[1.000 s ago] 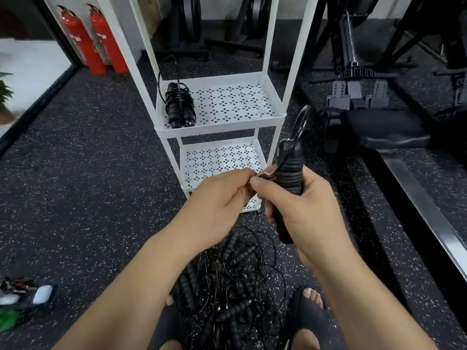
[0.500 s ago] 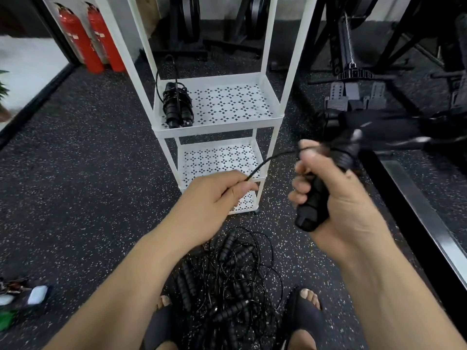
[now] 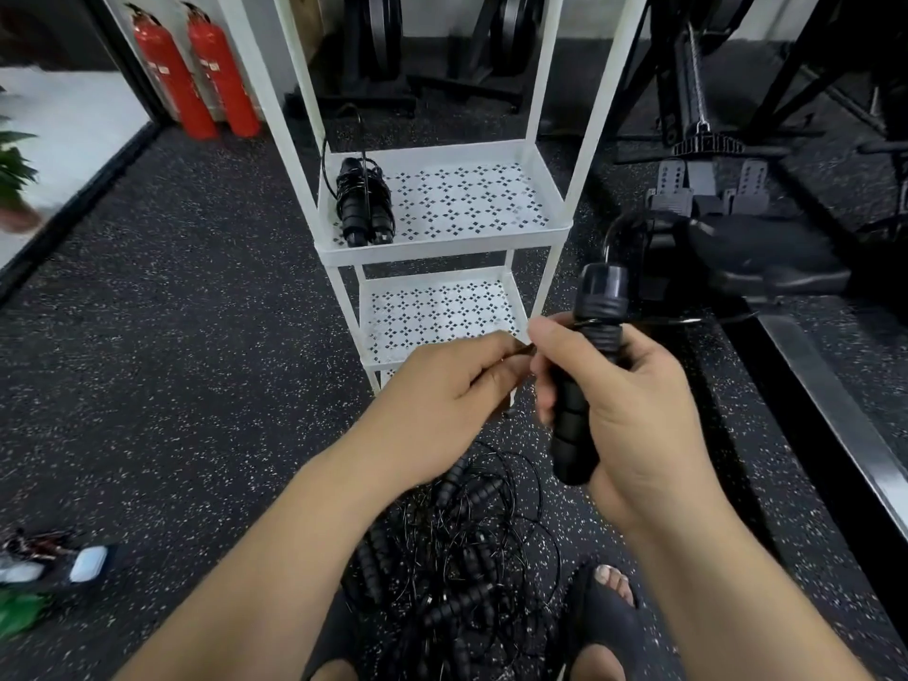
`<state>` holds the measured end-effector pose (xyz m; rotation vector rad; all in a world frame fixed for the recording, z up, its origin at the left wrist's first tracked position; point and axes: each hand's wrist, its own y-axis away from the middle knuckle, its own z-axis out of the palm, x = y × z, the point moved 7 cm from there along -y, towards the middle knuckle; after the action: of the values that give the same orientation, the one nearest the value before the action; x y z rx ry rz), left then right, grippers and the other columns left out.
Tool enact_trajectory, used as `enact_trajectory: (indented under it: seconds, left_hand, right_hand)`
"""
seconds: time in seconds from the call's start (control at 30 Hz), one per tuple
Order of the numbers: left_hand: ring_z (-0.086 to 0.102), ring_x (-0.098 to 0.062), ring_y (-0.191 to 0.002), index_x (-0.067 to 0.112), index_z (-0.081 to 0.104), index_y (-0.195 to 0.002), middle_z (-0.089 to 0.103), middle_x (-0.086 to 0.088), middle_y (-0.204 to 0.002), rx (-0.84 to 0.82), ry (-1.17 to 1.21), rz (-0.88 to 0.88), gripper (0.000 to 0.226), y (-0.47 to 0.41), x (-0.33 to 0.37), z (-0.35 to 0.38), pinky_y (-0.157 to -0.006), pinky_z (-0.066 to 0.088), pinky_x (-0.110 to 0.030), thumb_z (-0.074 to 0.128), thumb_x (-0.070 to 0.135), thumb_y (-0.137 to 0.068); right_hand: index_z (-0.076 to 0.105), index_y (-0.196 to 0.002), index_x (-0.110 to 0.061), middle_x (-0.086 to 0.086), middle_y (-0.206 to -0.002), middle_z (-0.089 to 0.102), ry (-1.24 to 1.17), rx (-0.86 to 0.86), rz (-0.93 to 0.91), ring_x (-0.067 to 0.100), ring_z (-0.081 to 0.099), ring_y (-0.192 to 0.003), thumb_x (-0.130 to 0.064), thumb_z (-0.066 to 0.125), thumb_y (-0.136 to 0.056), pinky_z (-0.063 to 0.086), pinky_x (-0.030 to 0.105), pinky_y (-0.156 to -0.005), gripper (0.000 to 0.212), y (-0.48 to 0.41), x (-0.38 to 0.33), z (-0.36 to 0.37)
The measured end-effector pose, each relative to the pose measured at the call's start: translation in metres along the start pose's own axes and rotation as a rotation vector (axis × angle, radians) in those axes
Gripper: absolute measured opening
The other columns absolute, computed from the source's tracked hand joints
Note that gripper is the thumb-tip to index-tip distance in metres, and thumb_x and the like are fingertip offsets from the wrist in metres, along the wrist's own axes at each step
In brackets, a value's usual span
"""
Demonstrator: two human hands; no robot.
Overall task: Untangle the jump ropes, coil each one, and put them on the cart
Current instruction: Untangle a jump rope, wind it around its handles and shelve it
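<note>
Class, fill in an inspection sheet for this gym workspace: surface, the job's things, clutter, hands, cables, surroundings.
Surface: black speckled rubber floor; a white cart stands on it.
Job's things: one coiled rope on the cart's upper shelf; a tangled pile on the floor by the feet.
Clutter: small items on the floor at far left, too blurred to name.
Hands: right hand grips a black handle upright; left hand pinches a thin cord.
Cables: the cord crosses the handle near its top; loose loops in the pile.
Surroundings: two red fire extinguishers; black gym machine.
</note>
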<state>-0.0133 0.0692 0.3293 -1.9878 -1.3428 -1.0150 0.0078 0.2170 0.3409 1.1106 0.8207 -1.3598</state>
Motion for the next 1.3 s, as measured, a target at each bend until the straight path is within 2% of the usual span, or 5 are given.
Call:
enact_trajectory:
  seconds: [0.33, 0.53, 0.77, 0.97, 1.3]
  left_hand:
    - [0.056, 0.01, -0.056, 0.035, 0.07, -0.098, 0.074, 0.015, -0.087, -0.098, 0.004, -0.096, 0.018, 0.004, -0.004, 0.004, -0.055, 0.039, -0.006, 0.059, 0.047, -0.105]
    - [0.069, -0.016, -0.081, 0.041, 0.073, -0.1, 0.071, 0.013, -0.084, 0.05, 0.068, -0.017, 0.015, -0.003, 0.005, -0.002, -0.076, 0.057, -0.041, 0.059, 0.043, -0.106]
    - [0.066, -0.011, -0.084, 0.043, 0.063, -0.085, 0.07, 0.015, -0.084, 0.105, 0.007, 0.069, 0.028, -0.001, 0.012, -0.003, -0.076, 0.053, -0.033, 0.059, 0.025, -0.106]
    - [0.07, 0.001, -0.102, 0.052, 0.061, -0.104, 0.077, 0.023, -0.105, -0.255, 0.053, -0.177, 0.021, 0.001, -0.008, 0.028, -0.102, 0.056, -0.037, 0.044, 0.064, -0.101]
    - [0.068, -0.007, -0.077, 0.047, 0.071, -0.101, 0.072, 0.02, -0.089, -0.001, 0.073, -0.077, 0.022, -0.007, -0.002, 0.003, -0.075, 0.053, -0.024, 0.051, 0.05, -0.107]
  right_hand:
    - [0.058, -0.092, -0.019, -0.003, -0.072, 0.056, -0.304, 0.12, -0.025, 0.008, 0.046, -0.056, -0.023, 0.077, -0.092, 0.041, 0.02, -0.051, 0.02, -0.017, -0.032, -0.044]
    - [0.068, -0.087, -0.019, 0.003, -0.067, 0.057, -0.11, -0.005, 0.052, 0.015, 0.046, -0.052, -0.026, 0.088, -0.073, 0.041, 0.025, -0.048, 0.025, -0.004, -0.017, -0.019]
    - [0.064, -0.081, -0.015, 0.01, -0.062, 0.059, 0.125, -0.001, 0.023, 0.022, 0.049, -0.051, -0.023, 0.08, -0.095, 0.04, 0.03, -0.048, 0.022, -0.001, 0.002, 0.002]
    - [0.066, -0.084, -0.015, 0.011, -0.064, 0.063, -0.01, 0.087, -0.035, 0.02, 0.05, -0.048, -0.012, 0.081, -0.09, 0.042, 0.028, -0.046, 0.017, -0.003, -0.017, -0.011]
    - [0.06, -0.091, -0.02, 0.001, -0.069, 0.058, -0.162, 0.132, -0.041, 0.013, 0.045, -0.052, -0.026, 0.084, -0.086, 0.04, 0.025, -0.048, 0.025, -0.009, -0.037, -0.041]
